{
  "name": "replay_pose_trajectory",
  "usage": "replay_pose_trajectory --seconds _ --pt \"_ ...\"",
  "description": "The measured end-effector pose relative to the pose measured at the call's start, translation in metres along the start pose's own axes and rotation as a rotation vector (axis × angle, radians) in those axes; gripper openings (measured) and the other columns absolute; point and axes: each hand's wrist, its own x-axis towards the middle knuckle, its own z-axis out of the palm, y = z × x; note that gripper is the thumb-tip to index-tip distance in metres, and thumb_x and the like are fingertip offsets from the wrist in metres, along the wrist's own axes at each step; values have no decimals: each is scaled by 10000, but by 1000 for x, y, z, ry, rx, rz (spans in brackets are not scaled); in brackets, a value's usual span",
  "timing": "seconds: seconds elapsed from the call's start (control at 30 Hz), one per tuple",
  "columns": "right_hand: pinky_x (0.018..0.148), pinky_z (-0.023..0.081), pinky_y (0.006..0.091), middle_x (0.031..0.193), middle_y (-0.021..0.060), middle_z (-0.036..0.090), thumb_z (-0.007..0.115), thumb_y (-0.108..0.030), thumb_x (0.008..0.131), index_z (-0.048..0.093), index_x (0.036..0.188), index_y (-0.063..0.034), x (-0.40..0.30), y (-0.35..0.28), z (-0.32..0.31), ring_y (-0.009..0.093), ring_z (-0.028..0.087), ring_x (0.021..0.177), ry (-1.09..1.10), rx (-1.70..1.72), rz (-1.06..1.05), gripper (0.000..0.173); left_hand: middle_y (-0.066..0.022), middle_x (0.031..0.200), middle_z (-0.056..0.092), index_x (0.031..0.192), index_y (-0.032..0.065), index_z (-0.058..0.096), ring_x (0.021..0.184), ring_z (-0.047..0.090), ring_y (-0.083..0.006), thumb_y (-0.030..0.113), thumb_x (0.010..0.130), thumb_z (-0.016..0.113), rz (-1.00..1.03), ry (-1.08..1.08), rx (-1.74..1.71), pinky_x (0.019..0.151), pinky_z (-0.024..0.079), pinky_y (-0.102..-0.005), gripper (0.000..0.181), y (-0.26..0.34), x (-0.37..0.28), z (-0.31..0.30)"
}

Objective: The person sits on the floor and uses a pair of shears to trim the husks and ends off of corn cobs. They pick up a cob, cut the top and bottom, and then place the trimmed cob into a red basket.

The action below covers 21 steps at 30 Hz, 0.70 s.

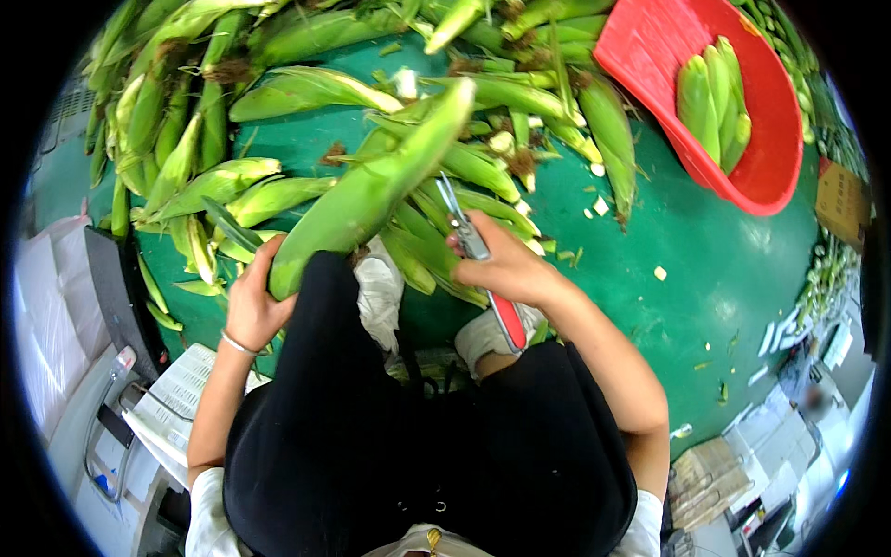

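My left hand [257, 299] grips the lower end of a large ear of corn in its green husk [369, 188], held slantwise above the left knee with its pale end pointing up and right. In my right hand [505, 257] is a pair of pruning shears [470, 240] with a red and grey handle; the blades point up and left, close to the ear but apart from it. Whether the blades are fully closed cannot be told. Husked ears [480, 167], loose husk leaves and cut pale stalk pieces [600, 206] lie below and beyond the hands.
A heap of unpeeled corn [313, 35] spans the far side and left of the green floor [647, 334]. At the upper right, a red plastic scoop-shaped basket [766, 160] holds several trimmed ears [713, 104]. A cardboard box [841, 202] stands beyond it; a white stool [170, 404] is at left.
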Motion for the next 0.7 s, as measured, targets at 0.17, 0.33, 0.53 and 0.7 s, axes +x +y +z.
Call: replay_pose_trajectory --seconds 0.17,0.33,0.53,0.7 --pt "724 433 274 1064 72 562 629 -184 748 452 1196 -22 -6 6 1 135 529 891 -75 435 177 508 -155 964 570 1229 145 558 801 564 -297 53 726 589 487 4 525 678 451 -363 513 23 25 -35" --pt "758 494 367 1032 99 597 596 -197 799 448 1183 -17 0 14 9 190 604 936 -88 700 335 449 -145 986 556 1107 175 617 819 566 -283 68 710 631 829 -144 677 664 458 -367 411 60 62 -52" --pt "546 482 302 772 96 560 597 -83 738 433 1185 41 -19 25 25 181 586 628 76 899 192 491 -135 1049 581 1170 139 553 902 580 -310 62 618 745 809 -194 562 743 464 -385 589 44 87 -55" --pt "547 478 303 780 82 569 558 -105 757 457 1227 27 -46 18 9 165 576 661 63 1224 -236 499 -89 1111 575 1390 76 291 996 564 -176 64 723 758 16 -169 -369 889 439 -292 815 -15 35 1"
